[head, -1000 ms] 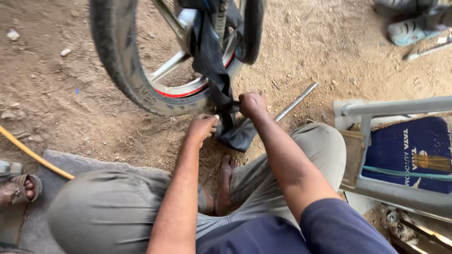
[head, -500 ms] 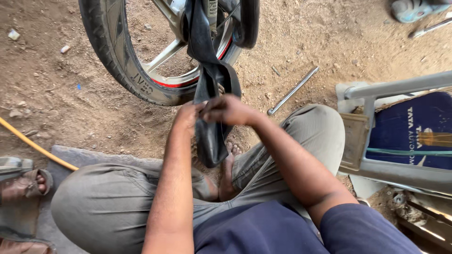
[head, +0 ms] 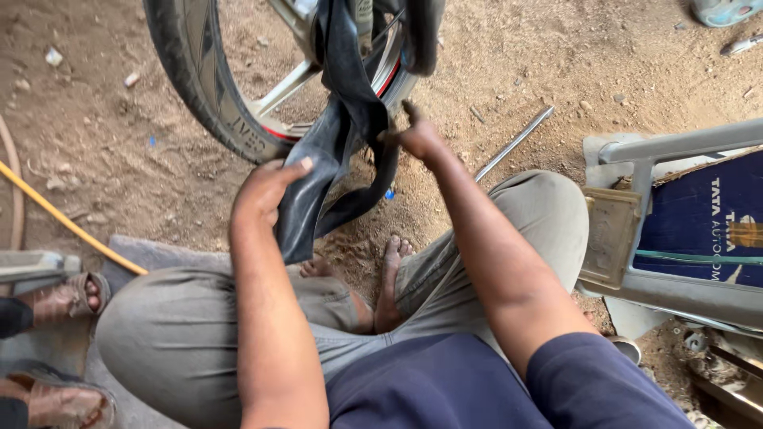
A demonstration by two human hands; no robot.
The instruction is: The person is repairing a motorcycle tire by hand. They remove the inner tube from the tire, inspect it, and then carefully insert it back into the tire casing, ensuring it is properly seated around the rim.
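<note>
Evidently both hands gripped the limp black rubber inner tube (head: 334, 167) hanging from the motorcycle wheel (head: 230, 119): left hand (head: 266, 191) low, right hand (head: 417, 137) higher; a hard tug risked tearing it on the rim.

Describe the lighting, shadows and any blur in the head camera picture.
Head view: soft, even daylight on the dirt ground, no glare; only faint shadow beneath the wheel. Left hand and right hand on the black inner tube look sharp, with slight softness at the fingertips. The metal rod and yellow hose are crisp; edges bend little.
</note>
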